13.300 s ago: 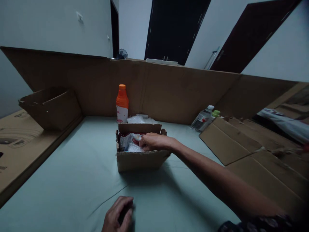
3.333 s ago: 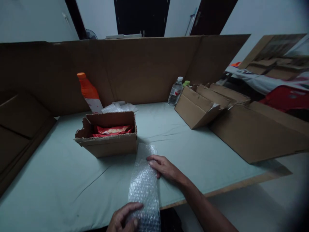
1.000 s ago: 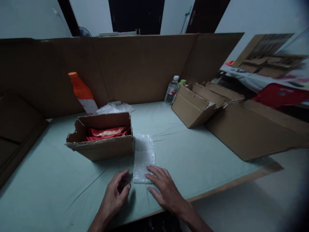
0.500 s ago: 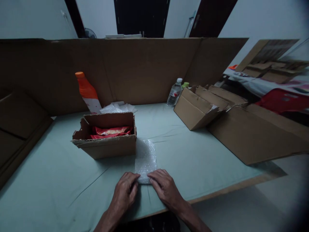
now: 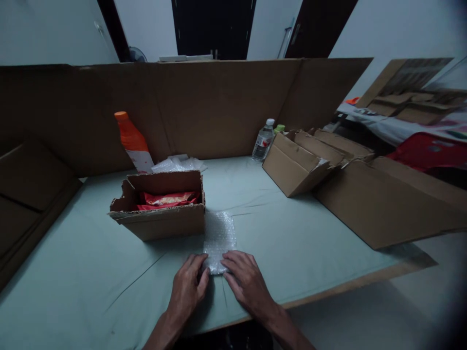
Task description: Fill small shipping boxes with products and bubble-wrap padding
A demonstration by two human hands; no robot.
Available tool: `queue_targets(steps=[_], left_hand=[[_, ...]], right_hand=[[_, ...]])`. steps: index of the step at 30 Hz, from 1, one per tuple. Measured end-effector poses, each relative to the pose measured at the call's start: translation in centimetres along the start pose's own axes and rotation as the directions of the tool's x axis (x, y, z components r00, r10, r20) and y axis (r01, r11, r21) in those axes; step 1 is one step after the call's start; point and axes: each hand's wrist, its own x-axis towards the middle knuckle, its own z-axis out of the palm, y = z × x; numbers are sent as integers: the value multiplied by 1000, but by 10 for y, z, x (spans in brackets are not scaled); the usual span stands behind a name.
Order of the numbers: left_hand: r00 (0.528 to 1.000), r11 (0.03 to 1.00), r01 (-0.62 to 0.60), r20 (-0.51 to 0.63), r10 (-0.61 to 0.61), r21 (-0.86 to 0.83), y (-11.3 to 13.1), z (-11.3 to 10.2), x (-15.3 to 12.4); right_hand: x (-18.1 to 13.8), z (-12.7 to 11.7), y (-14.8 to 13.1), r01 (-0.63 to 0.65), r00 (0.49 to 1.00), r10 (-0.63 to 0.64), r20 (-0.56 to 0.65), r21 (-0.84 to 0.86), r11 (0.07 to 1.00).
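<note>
A strip of bubble wrap (image 5: 220,233) lies lengthwise on the pale green tabletop (image 5: 292,233), its near end between my hands. My left hand (image 5: 188,282) touches its near left corner, thumb and fingers apart. From the right, my right hand (image 5: 246,279) rests stretched fingers on the wrap's near right part, with the thumb spread towards me. Both hands look open, pressing on the wrap rather than closed round it. Just beyond my left hand stands an open cardboard box (image 5: 171,223) with red packets (image 5: 168,199) inside.
Behind the box are an orange-capped bottle (image 5: 133,143) and more bubble wrap (image 5: 178,164). A clear water bottle (image 5: 262,143) stands beside several cardboard boxes (image 5: 292,165) at the right. Cardboard panels (image 5: 219,107) wall the back. The table's front edge (image 5: 328,291) is close to my right arm.
My fingers have shifted slightly forward over the near end of the bubble wrap and opened out from its edge. The box and bottles have stayed put.
</note>
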Motion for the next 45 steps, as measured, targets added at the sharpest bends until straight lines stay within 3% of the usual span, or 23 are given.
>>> queue_targets(steps=[5,9,13,16,21,30,37,45], left_hand=[[985,981,-143,-79,154,127,2,-4,-10],[969,964,-246,9,246,99,1,-3,-10],[965,960,-260,-10,263,103,-1,1,-6],[969,962,-242,-22,246,128,-3,4,0],[974,970,-213,-51,220,120,-4,7,4],[979,979,-201,-26,202,16,-6,2,-14],[1000,996,2,-20,-3,-91,-1,1,3],[996,993,89,32,-87,-80,5,-5,11]], right_hand=[[1,-5,1,-28,999,26,22,91,995],[-2,-8,1,-68,997,65,33,130,989],[-6,-12,-1,-41,997,46,-59,82,996],[-7,-17,-3,14,993,-16,-120,-19,1000],[-3,-16,-2,60,998,-61,-16,-87,994],[-3,-9,3,-33,999,35,-21,104,994],[-10,-9,4,1,970,8,-245,35,999],[-27,-9,1,-5,964,-11,-265,-57,998]])
